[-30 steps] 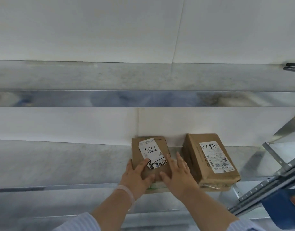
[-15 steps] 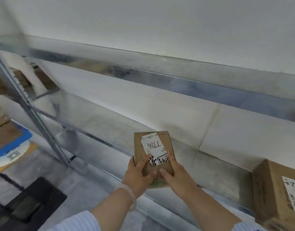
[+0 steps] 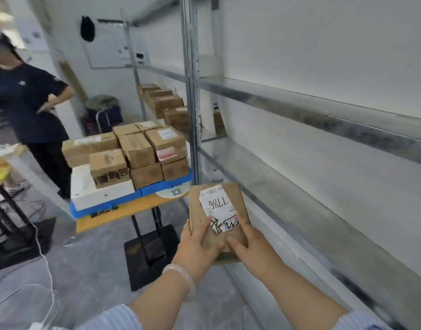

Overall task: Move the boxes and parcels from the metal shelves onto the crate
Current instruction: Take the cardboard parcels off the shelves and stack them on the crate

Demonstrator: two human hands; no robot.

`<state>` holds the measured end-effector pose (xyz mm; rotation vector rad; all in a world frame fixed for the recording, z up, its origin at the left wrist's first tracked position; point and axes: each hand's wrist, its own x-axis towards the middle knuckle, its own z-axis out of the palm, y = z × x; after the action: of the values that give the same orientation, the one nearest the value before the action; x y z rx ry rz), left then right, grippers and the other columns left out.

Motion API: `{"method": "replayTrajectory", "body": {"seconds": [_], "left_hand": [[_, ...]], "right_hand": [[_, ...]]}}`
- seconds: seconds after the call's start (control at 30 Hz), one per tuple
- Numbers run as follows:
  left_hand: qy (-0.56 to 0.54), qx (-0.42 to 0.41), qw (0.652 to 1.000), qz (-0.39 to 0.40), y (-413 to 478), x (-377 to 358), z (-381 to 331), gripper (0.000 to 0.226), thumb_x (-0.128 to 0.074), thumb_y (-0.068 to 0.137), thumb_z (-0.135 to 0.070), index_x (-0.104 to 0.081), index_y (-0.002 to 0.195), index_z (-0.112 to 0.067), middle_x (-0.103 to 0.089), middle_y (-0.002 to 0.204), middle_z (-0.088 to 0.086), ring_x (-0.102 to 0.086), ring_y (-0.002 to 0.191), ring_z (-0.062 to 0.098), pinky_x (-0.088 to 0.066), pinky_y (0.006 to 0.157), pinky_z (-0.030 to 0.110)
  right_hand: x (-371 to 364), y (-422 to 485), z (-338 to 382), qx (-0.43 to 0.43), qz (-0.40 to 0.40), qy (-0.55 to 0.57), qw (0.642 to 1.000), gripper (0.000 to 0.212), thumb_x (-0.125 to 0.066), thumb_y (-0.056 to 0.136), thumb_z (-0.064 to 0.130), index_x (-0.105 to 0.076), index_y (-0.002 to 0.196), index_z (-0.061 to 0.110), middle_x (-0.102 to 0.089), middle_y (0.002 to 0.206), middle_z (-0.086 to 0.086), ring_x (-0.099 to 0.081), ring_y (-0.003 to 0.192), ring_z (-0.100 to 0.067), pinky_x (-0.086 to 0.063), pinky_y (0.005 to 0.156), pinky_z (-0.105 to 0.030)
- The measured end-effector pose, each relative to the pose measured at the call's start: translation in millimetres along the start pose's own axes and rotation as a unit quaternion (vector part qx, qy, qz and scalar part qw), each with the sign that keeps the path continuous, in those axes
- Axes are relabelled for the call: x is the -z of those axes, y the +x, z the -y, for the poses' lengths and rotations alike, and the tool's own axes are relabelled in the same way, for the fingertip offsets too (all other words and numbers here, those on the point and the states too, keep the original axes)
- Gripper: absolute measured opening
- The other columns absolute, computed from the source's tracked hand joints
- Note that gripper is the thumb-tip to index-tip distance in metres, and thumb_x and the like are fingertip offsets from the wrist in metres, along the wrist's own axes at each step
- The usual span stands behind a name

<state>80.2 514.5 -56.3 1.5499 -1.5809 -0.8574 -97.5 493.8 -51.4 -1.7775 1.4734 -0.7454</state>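
Observation:
A small brown cardboard box (image 3: 230, 197) with a white label reading 7786 is held in the air in front of me, off the shelf. My left hand (image 3: 197, 250) grips its near left edge, thumb on top. My right hand (image 3: 252, 248) grips its near right edge, thumb on the label. The blue crate (image 3: 166, 185) stands ahead to the left on a stand, stacked with several brown boxes (image 3: 135, 148) and a white flat box (image 3: 95, 190). The metal shelves (image 3: 323, 120) run along the wall at right.
A person in dark clothes (image 3: 31, 108) stands at the left beyond the crate. More brown boxes (image 3: 169, 106) sit on the farther shelf section. A shelf upright (image 3: 192, 91) rises between me and the crate. A black stand base (image 3: 152, 256) and a white cable (image 3: 46, 260) lie on the floor.
The box has come off the shelf in both hands. My view has swung left, bringing the loaded crate and the standing person into sight; the second shelf box is out of view.

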Motion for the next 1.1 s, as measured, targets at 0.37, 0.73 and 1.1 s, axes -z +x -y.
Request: {"method": "replayTrajectory", "body": {"seconds": [0.37, 0.73, 1.1], "left_hand": [[-0.022, 0.054, 0.986, -0.157, 29.6, 228.6, 104.5, 0.071, -0.075, 0.078, -0.039, -0.035, 0.135, -0.052, -0.033, 0.141, -0.007, -0.038, 0.128, 0.011, -0.039, 0.098, 0.013], [-0.065, 0.076, 0.969, -0.225, 73.4, 331.7, 175.9, 0.060, -0.073, 0.084, -0.023, -0.046, 0.137, -0.038, -0.043, 0.134, -0.009, -0.046, 0.123, 0.007, -0.038, 0.096, 0.010], [-0.047, 0.164, 0.949, -0.264, 181.2, 408.4, 223.1, 0.061, -0.069, 0.087, -0.028, -0.041, 0.139, -0.042, -0.047, 0.140, 0.001, -0.034, 0.137, 0.022, -0.030, 0.113, 0.044]], "right_hand": [[-186.2, 115.3, 157.6, 0.109, 0.084, -0.013, 0.990, 0.072, -0.050, 0.090, 0.057, -0.004, 0.146, 0.056, -0.027, 0.153, 0.009, -0.032, 0.134, -0.010, -0.033, 0.107, -0.034], [-275.8, 206.0, 222.5, 0.143, 0.181, -0.025, 0.973, 0.073, -0.049, 0.091, 0.057, 0.003, 0.142, 0.062, -0.022, 0.154, 0.014, -0.028, 0.133, -0.006, -0.031, 0.107, -0.032], [-314.1, 357.7, 263.8, 0.193, 0.278, -0.017, 0.941, 0.070, -0.052, 0.091, 0.055, -0.002, 0.139, 0.066, -0.026, 0.149, 0.018, -0.030, 0.122, 0.002, -0.029, 0.098, -0.022]]}}
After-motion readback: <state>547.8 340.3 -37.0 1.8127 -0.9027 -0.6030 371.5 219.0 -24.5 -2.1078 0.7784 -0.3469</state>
